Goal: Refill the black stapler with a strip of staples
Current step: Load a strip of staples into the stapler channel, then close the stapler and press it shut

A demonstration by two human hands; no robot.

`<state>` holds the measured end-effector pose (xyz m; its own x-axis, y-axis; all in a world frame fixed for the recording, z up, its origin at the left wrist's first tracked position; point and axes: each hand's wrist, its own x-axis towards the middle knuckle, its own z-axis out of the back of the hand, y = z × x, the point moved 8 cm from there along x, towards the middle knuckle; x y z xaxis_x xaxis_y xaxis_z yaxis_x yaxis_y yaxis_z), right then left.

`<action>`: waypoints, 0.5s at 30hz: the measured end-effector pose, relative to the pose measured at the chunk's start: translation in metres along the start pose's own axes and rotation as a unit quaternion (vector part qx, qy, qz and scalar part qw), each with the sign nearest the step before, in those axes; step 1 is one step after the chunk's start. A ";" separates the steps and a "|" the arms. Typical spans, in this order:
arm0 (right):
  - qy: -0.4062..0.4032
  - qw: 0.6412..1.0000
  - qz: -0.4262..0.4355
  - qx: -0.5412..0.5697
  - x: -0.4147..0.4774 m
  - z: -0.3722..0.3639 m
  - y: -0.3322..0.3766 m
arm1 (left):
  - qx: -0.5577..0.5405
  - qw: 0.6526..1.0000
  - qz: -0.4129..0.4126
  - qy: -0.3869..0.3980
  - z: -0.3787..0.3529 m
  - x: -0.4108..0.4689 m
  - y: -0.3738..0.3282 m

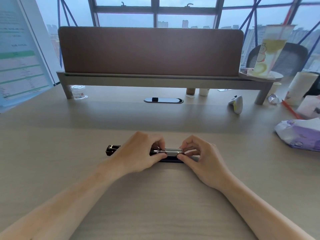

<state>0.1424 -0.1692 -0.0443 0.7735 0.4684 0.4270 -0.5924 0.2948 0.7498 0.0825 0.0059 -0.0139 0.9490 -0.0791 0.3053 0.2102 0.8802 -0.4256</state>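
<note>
We have the stapler [113,149] lying open near the desk's [155,196] near edge, left hand [138,153] closed over its body, right hand [199,153] pinching the strip [174,151] at the channel; the strip looks stiff but brittle, best held by its sides.

Under your fingers the black stapler [112,150] looks like glossy plastic, its open channel [173,151] bright, smooth metal; the desk [155,196] is matt, pale wood-grain. At right of the frame, the tissue pack [299,134] shows crinkled, shiny plastic wrap; the divider panel [150,51] at top looks like matt cloth.
</note>
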 end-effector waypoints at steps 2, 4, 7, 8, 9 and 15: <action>0.004 1.000 -0.004 -0.005 0.000 0.000 -0.001 | -0.018 0.999 0.021 0.018 0.005 -0.002 0.009; 0.013 1.000 -0.022 -0.007 -0.001 -0.001 -0.003 | -0.017 0.997 0.049 0.056 0.015 -0.008 0.025; 0.014 0.999 -0.047 -0.001 0.000 -0.002 -0.007 | 0.000 0.992 0.076 0.101 0.033 -0.020 0.050; 0.011 0.999 -0.053 0.001 0.000 -0.002 -0.008 | 0.001 0.991 0.078 0.111 0.037 -0.024 0.055; 0.008 0.998 -0.057 0.004 0.000 -0.002 -0.007 | 0.004 0.990 0.079 0.120 0.040 -0.026 0.058; 0.013 0.998 -0.060 0.000 0.000 -0.004 -0.003 | 0.146 0.967 0.038 0.204 0.054 -0.009 0.039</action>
<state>0.1428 -0.1665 -0.0485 0.8328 0.4514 0.3205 -0.4957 0.3505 0.7946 0.0697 0.0665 0.0129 0.9855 -0.1342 -0.1041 0.1170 0.9807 -0.1569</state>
